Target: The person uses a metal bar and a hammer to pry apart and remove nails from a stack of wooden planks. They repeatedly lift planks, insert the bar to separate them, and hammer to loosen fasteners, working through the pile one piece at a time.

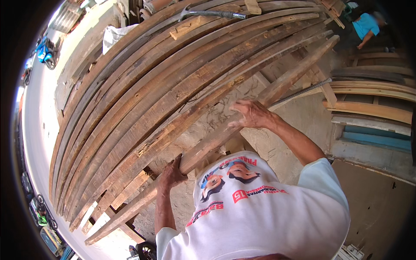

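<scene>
A long, weathered wooden beam [208, 145] runs slantwise in front of my body, from the lower left to the upper right. My left hand [172, 173] is closed around it left of my waist. Farther up the same beam, my right hand [252, 114] grips it with bent fingers over its top. Beyond it lie several long brown wooden beams [169, 97] side by side, their lengths bent by the lens. A claw hammer [212, 14] with a dark handle rests across the far beams, near a short wood offcut [186, 29].
A ridged metal bar [301, 92] sticks out beside the beam's right part. Stacked planks [372, 93] stand at the right. A person in a blue shirt [365, 28] is at the far right. Motorbikes [45, 52] line the road at the left. Wood shavings litter the ground [216, 112].
</scene>
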Available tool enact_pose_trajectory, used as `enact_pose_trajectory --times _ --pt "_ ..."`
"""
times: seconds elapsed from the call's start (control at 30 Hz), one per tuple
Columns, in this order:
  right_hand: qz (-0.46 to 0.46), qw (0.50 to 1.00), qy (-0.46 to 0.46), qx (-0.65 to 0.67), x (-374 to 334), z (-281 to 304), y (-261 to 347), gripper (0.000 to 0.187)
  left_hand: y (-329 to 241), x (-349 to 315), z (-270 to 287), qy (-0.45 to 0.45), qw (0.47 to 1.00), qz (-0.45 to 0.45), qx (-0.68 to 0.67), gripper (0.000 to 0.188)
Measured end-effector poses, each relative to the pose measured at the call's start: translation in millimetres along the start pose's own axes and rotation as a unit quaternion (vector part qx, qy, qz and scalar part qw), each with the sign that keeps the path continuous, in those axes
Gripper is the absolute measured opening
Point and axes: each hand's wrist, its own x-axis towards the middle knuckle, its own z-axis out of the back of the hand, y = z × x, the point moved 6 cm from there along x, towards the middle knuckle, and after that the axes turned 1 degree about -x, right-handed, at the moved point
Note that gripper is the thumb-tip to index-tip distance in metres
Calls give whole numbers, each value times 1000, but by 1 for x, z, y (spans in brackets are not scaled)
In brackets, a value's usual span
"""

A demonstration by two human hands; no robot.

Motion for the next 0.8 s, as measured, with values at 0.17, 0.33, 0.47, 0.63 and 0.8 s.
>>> enact_pose_trajectory --times 0.17,0.33,0.47,0.63,0.8 --pt "73 921 -303 -234 95 142 -30 40 19 16 10 -35 998 -36 41 77" --pt "-68 911 -234 -332 185 214 -95 40 -6 17 15 -33 995 72 62 67" --pt "-110 946 -43 -301 265 152 -148 38 -2 -8 4 -58 987 140 50 65" --pt "-201 929 113 -289 268 169 -222 46 -6 17 19 -37 988 121 86 61" --pt "-165 971 -101 -140 269 151 -249 60 -11 14 21 -42 986 130 95 60"
